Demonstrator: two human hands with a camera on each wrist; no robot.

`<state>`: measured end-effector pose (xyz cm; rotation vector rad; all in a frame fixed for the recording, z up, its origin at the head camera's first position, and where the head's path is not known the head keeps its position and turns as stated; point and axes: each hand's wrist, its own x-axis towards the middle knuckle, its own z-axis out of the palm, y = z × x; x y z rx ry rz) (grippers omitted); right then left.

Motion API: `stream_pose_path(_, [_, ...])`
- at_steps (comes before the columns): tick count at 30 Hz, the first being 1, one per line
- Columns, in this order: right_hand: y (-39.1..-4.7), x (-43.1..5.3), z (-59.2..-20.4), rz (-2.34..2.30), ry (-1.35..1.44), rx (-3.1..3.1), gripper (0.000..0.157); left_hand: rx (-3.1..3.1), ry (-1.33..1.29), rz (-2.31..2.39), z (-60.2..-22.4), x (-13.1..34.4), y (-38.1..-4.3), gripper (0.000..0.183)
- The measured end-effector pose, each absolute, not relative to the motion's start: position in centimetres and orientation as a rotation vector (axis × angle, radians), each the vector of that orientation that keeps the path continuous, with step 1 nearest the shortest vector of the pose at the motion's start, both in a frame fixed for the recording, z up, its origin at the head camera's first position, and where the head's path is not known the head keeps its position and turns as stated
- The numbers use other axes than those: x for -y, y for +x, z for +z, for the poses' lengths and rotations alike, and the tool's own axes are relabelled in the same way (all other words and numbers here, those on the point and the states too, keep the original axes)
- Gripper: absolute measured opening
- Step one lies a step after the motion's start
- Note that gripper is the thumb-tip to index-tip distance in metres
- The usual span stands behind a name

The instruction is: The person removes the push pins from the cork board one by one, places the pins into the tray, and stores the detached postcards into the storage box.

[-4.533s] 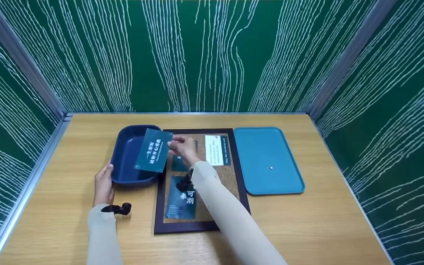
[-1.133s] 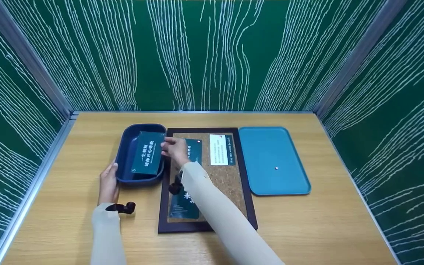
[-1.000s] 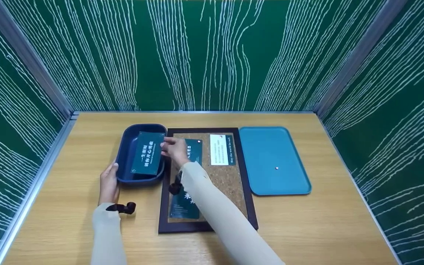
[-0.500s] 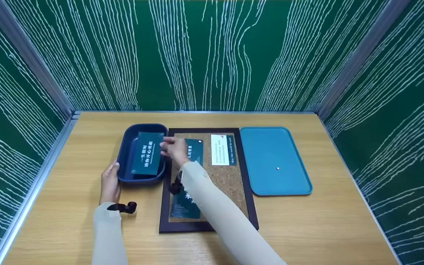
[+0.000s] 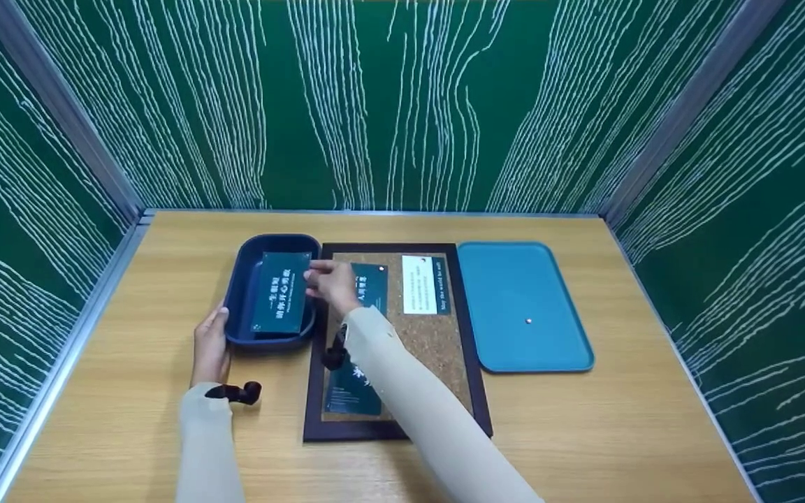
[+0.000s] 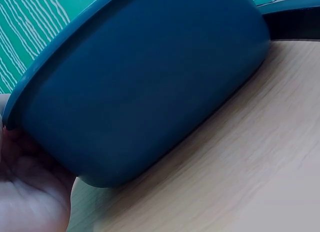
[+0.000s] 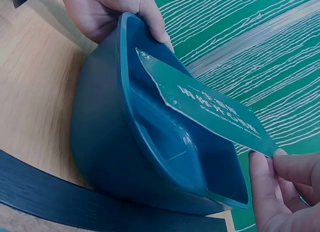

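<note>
Head view: dark blue basin (image 5: 243,286) on the tabletop (image 5: 619,433); green lettered card (image 5: 281,292) over its opening, right edge pinched by the right hand (image 5: 332,283); left hand (image 5: 211,342) gripping the basin's side. Rightward, framed corkboard (image 5: 437,349) bearing cards; blue tray (image 5: 521,279).

Left wrist view: basin's outer wall, left hand at its rim, fingers partly hidden.

Right wrist view: card slanted, thumb and fingers closed on one end; left thumb over the rim.

Head view looks down; wrist views share the basin (image 6: 150,86) close-up.
</note>
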<state>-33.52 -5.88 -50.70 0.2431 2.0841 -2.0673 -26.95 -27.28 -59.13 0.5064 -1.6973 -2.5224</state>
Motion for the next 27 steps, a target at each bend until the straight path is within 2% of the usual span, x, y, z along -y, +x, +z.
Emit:
stream_pose_path(18, [-33.51, 6.14, -50.55, -2.071, 0.212, -2.067, 0.028, 1.781, 0.496, -2.467, -59.31, 27.25, -26.86, 0.050])
stream_pose_path(27, [-33.97, 6.12, -51.32, -1.994, 0.147, -2.063, 0.038, 1.715, 0.445, -2.502, -59.40, 27.18, -26.84, 0.050])
